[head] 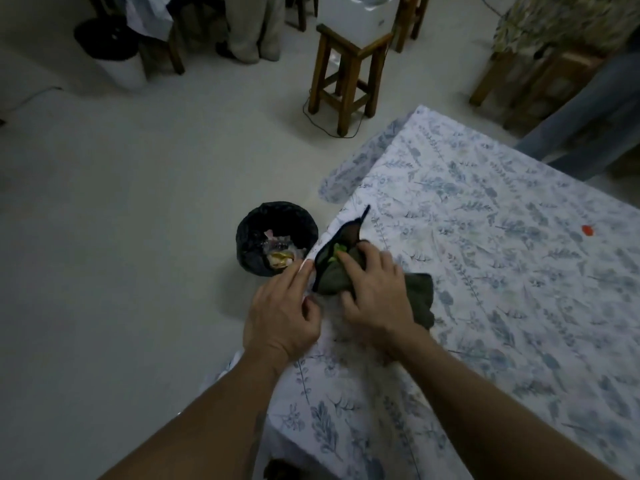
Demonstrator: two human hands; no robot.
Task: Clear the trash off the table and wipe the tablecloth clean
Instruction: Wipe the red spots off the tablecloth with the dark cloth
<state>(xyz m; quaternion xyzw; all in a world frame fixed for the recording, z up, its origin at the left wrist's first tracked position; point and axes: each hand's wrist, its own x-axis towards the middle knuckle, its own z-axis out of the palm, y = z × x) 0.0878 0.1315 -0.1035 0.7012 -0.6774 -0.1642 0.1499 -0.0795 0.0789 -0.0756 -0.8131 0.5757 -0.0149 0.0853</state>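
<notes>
1. Trash already sits in the black-lined bin [277, 237] on the floor just beside the table corner, so some clearing looks done
2. At the edge of the floral tablecloth [485, 271], the right hand [377, 289] presses flat on a dark cloth [419, 296], pushing green scraps [337, 252] into a dark bag or pouch [346, 237]
3. The left hand [280, 313] pinches the tablecloth edge beside the bag's mouth
4. Left to do, by my judgement: bin this load, then wipe the red spot [587, 230] further across
</notes>
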